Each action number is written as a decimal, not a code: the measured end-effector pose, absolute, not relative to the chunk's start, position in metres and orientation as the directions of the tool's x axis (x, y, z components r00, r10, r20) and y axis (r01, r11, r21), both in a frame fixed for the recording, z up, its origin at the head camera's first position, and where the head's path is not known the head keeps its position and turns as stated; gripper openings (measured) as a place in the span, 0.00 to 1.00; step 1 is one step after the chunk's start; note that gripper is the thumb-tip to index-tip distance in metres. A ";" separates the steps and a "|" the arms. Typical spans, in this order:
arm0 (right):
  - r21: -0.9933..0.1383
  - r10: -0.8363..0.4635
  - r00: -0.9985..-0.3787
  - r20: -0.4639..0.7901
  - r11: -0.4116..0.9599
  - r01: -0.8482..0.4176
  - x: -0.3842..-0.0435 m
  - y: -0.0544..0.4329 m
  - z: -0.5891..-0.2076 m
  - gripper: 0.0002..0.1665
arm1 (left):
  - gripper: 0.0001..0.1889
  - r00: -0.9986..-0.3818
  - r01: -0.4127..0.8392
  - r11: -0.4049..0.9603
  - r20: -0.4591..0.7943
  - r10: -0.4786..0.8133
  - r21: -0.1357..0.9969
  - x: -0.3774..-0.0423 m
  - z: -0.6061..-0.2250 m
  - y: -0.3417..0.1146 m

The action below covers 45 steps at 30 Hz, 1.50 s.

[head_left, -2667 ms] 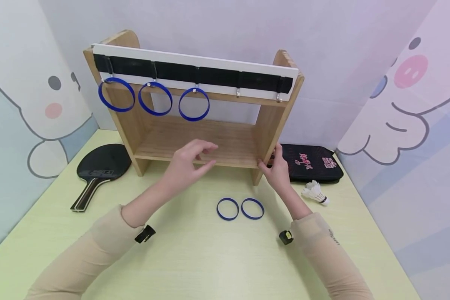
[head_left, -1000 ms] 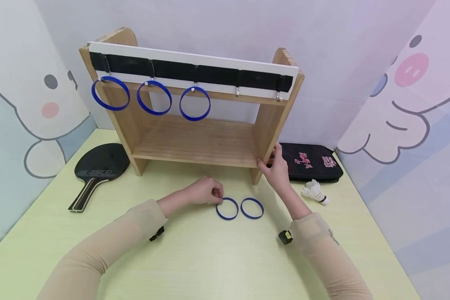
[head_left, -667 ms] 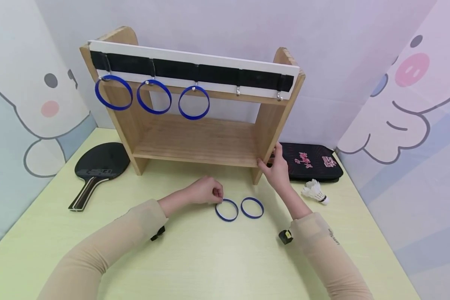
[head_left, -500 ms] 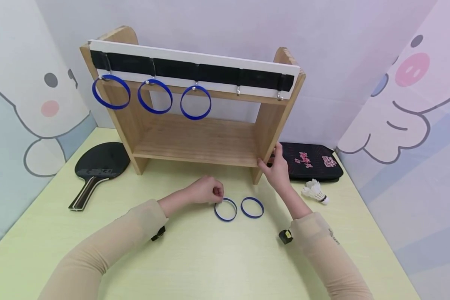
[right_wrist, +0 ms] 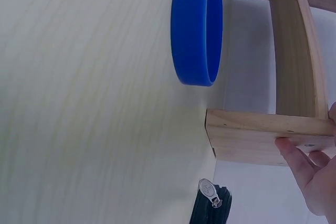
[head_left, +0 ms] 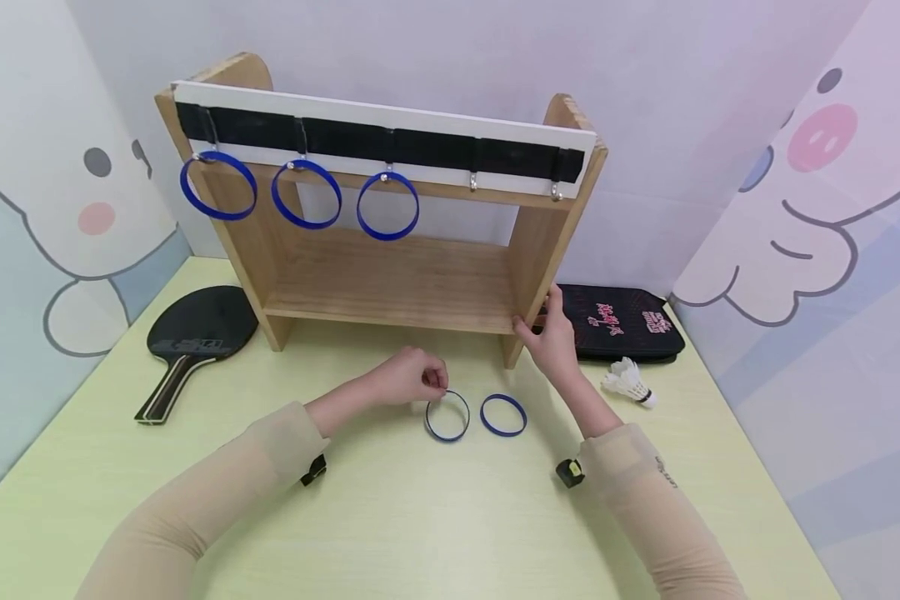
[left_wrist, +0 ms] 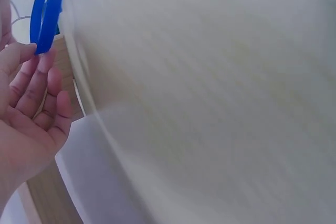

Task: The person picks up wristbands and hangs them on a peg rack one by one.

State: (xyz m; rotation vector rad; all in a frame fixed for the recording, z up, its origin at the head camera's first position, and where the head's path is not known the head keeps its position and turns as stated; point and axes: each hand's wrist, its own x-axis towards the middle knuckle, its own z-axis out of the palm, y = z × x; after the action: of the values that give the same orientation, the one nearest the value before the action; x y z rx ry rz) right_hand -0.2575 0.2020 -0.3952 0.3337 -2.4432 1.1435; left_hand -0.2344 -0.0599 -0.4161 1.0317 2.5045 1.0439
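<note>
My left hand pinches a blue wristband between thumb and fingertips. In the left wrist view, this wristband stands up from the pinch. In the head view its near side is low over the table or touching it; I cannot tell which. A second blue wristband lies flat to its right. My right hand grips the lower right side panel of the wooden shelf, also visible in the right wrist view. Three more blue wristbands hang from hooks on the shelf's white and black front strip, toward the left.
Two bare hooks, a middle-right hook and an end hook, are on the strip's right. A black table tennis bat lies left of the shelf. A black zipped case and a shuttlecock lie right. Walls stand behind and beside.
My left hand has come down from before the shelf to the left loose wristband, taken its far edge and tipped it up slightly leftward. The right hand keeps its hold.
</note>
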 end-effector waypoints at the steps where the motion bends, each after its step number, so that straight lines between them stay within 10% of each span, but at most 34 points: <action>1: -0.672 -0.038 -0.883 0.469 0.633 -0.384 -0.258 0.202 -0.395 0.41 | 0.03 -0.723 0.520 0.492 0.053 0.689 0.698 -0.234 -0.415 -0.061; 26: -0.668 -0.038 -0.878 0.478 0.633 -0.391 -0.258 0.201 -0.397 0.41 | 0.03 -0.832 0.422 0.523 0.088 0.547 0.741 -0.219 -0.355 -0.077; 45: -0.664 -0.038 -0.873 0.485 0.634 -0.397 -0.257 0.202 -0.397 0.41 | 0.05 -0.845 0.518 0.369 0.395 0.360 0.771 -0.202 -0.263 -0.087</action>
State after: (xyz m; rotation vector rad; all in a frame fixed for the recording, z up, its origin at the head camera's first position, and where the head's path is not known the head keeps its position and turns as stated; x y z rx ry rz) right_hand -0.2569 0.2023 -0.3970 0.3431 -2.4267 1.1337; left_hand -0.2016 -0.0872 -0.2635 0.8833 2.7278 1.6367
